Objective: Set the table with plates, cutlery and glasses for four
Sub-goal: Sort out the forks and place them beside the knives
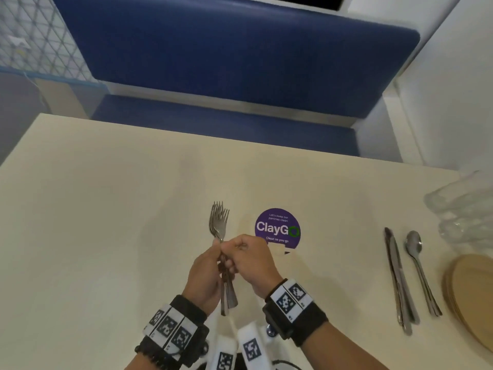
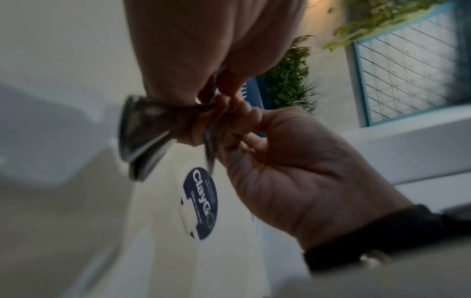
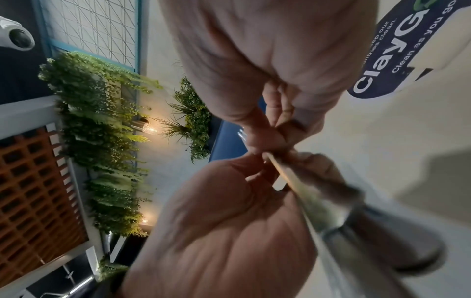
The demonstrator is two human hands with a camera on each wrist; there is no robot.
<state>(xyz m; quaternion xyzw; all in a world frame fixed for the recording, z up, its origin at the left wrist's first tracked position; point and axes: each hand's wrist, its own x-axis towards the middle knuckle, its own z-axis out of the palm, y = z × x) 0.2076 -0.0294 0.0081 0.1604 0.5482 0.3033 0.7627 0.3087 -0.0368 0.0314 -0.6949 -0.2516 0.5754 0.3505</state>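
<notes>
A bundle of metal forks (image 1: 219, 222) is held upright over the middle of the cream table (image 1: 93, 222), tines pointing away from me. My left hand (image 1: 206, 271) grips the bundle around the handles. From the right, my right hand (image 1: 246, 259) pinches the forks near their necks with curled fingers. The handle ends (image 2: 142, 139) fan out below the left hand in the left wrist view, and run blurred past the palm (image 3: 328, 209) in the right wrist view. Knives (image 1: 397, 276) and spoons (image 1: 420, 265) lie side by side on the right.
A stack of round wooden plates (image 1: 472, 295) sits at the right edge, with clear glasses (image 1: 458, 209) behind it. A purple ClayGo sticker (image 1: 277, 228) marks the table centre. A blue padded bench (image 1: 226, 68) runs along the far side.
</notes>
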